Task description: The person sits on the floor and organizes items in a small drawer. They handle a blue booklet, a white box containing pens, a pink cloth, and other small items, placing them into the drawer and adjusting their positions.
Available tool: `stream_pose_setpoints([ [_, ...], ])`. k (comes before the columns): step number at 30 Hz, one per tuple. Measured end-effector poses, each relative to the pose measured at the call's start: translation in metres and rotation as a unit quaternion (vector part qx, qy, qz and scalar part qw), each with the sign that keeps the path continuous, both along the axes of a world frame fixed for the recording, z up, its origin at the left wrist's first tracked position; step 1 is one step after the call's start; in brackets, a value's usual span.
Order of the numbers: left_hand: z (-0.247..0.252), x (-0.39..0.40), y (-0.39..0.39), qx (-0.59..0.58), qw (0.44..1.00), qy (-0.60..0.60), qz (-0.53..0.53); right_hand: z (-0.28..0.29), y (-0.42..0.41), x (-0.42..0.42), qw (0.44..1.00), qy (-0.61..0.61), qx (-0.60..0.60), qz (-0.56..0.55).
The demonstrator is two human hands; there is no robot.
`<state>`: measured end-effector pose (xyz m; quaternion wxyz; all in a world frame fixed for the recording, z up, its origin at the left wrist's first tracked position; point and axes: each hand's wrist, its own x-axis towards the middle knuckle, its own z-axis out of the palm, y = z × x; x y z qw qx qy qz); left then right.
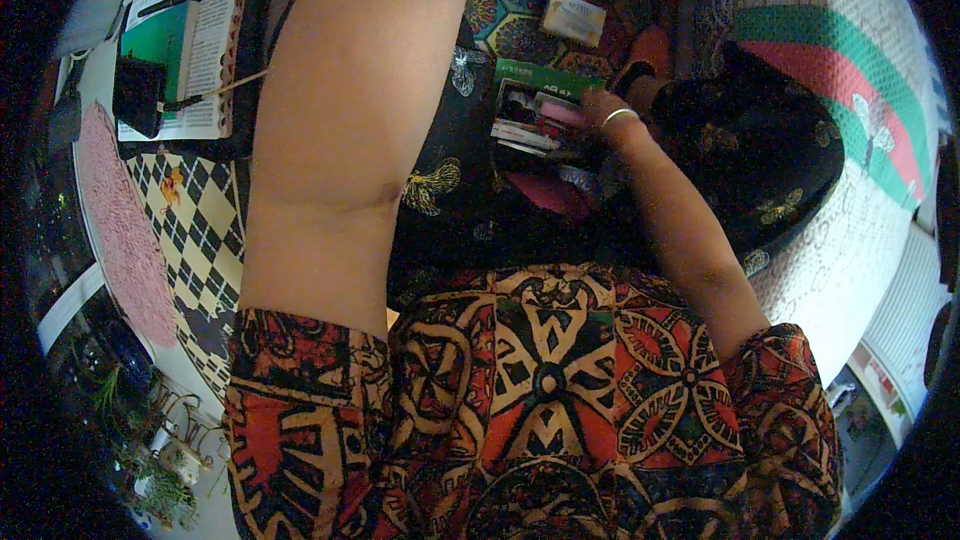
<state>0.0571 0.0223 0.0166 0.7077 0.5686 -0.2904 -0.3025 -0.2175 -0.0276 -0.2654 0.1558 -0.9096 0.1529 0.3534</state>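
Note:
My left arm (337,120) reaches up past the top edge, and the left hand is out of view. My right hand (611,118), with a ring-like band at the wrist, grips the right side of a green printed box (525,73). This box rests over my lap, and small items show in it or on it: a pink packet (559,111) and white flat packs (523,136). Just below lies a dark pink pouch-like thing (551,193), partly in shadow. Beyond the green box, a small pale carton (574,18) bearing print sits on a colourful patterned cloth (517,22).
To the left, an open book (214,52) lies with pens (174,1) and a black flat object (139,96) on it. Below it are an argyle cloth (199,225) and a pink fluffy mat (124,225). A white sofa cover with stripes (817,37) rises on the right. Potted plants (172,480) stand lower left.

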Motion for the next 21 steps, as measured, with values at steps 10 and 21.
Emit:
stream_pose_setpoints([
  [10, -0.003, 0.004, -0.001, 0.009, 1.0, 0.002, -0.014, -0.012, 0.012, -0.006, 0.995, -0.065, 0.033, 0.069],
  [21, -0.006, 0.006, 0.0, 0.005, 1.0, -0.006, -0.014, 0.002, 0.02, -0.012, 0.997, -0.056, -0.034, -0.044],
])
